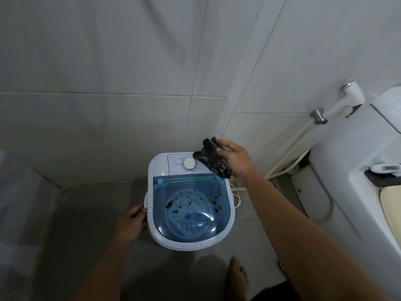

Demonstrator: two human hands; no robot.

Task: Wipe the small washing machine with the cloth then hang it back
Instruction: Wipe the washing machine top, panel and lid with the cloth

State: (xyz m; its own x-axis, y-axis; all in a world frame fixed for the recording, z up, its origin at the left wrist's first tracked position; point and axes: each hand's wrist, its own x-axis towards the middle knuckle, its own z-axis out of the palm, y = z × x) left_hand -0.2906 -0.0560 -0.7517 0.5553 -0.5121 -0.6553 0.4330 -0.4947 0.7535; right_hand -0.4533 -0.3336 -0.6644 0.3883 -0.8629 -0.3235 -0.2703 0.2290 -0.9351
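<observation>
**Soft dark cloth over the little washer**

Dark and floppy, the cloth hangs from the right hand. The grip of that hand is closed on the cloth's top edge, and the rest droops down over the back right corner of the small washing machine, just beside the white dial. It looks thin and light, so it should fold and bunch any way the hand wants. A cloth like this is best held bunched in the palm, with the flat fingers pushing it down as it rubs.

The washer sits on the floor in the corner of the tiled wall. Its body is white plastic with small dark specks along the rim. The see-through blue lid is shut, and there are dark dirty blots on it (or under it, I cannot tell which). The lid looks smooth and a bit slippery, and likely thin, so a hard push may bend it.

The left hand is at the washer's left side, fingers curled against the edge, but I cannot tell if the grip is closed on anything there. The washer looks small and light, so it may slide while being wiped. Holding its side is a good way to keep it steady.

A toilet stands to the right, well apart.
</observation>
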